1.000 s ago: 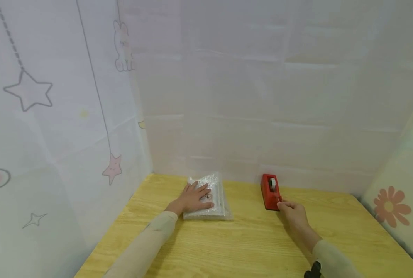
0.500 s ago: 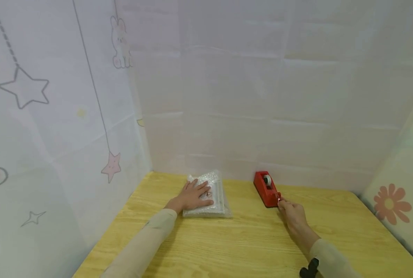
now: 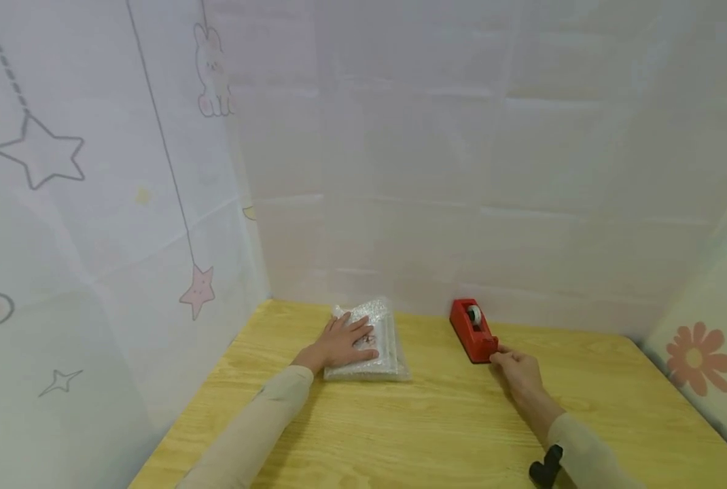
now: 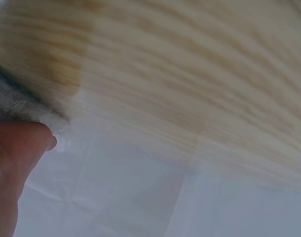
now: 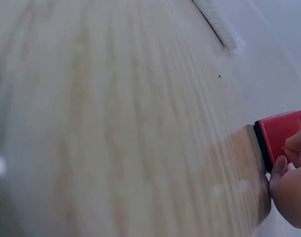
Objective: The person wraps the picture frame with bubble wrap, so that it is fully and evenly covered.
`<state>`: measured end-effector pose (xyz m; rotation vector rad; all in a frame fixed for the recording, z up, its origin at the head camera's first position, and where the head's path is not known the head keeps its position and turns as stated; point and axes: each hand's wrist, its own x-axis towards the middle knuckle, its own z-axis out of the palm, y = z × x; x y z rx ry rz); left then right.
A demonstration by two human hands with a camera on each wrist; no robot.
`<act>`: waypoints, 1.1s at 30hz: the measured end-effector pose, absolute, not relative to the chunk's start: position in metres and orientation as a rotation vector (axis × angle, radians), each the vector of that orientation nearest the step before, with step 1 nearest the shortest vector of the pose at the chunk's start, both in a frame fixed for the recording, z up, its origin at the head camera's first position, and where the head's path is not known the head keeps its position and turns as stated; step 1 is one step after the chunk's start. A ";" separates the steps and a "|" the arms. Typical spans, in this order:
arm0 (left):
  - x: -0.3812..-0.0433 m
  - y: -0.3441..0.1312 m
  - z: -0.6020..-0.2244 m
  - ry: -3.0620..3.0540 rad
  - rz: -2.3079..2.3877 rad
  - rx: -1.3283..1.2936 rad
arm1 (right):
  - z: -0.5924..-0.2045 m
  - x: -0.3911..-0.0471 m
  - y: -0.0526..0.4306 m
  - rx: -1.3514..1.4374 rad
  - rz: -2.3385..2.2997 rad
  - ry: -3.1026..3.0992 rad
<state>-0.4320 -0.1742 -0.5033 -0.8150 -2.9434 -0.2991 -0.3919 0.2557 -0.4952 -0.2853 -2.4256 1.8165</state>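
My left hand (image 3: 342,345) lies with spread fingers on a flat package wrapped in clear bubble wrap (image 3: 389,343). Part of that hand (image 4: 15,158) and an edge of the wrap (image 4: 22,101) show in the left wrist view. To the right stands a red tape dispenser (image 3: 470,331) with a small tape roll (image 3: 474,315) in it. At its front end, thumb and fingertips of my right hand (image 3: 519,373) pinch the tape's end. The right wrist view shows the right hand (image 5: 291,190) against the dispenser's red front (image 5: 279,132); the tape itself is barely visible.
The wood-grain table (image 3: 412,428) meets a pale sheet wall (image 3: 412,170) right behind the package and dispenser. A printed sheet (image 3: 94,272) borders the left side, and another with a flower (image 3: 694,358) the right. A black strap piece (image 3: 545,467) hangs at my right wrist.
The dispenser's back end has swung left, leaving it angled, with its front end still at my right fingers. My left hand stays on the package.
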 end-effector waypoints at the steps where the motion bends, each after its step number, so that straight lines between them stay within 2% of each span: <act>1: -0.434 -0.174 -0.506 -2.937 -0.311 -0.810 | -0.494 -0.392 0.257 -0.264 1.791 -2.447; 10: -0.437 -0.169 -0.511 -2.913 -0.450 -0.836 | -0.492 -0.394 0.267 -0.190 1.671 -2.519; 16: -0.432 -0.171 -0.505 -2.948 -0.357 -0.817 | -0.501 -0.393 0.268 -0.085 1.607 -2.551; 26: -0.431 -0.175 -0.504 -2.963 -0.300 -0.823 | -0.494 -0.370 0.279 0.021 1.670 -2.658; 29: -0.432 -0.174 -0.504 -2.953 -0.307 -0.823 | -0.484 -0.365 0.280 0.144 1.682 -2.714; 33: -0.429 -0.176 -0.502 -2.964 -0.363 -0.823 | -0.466 -0.368 0.280 0.483 1.547 -2.853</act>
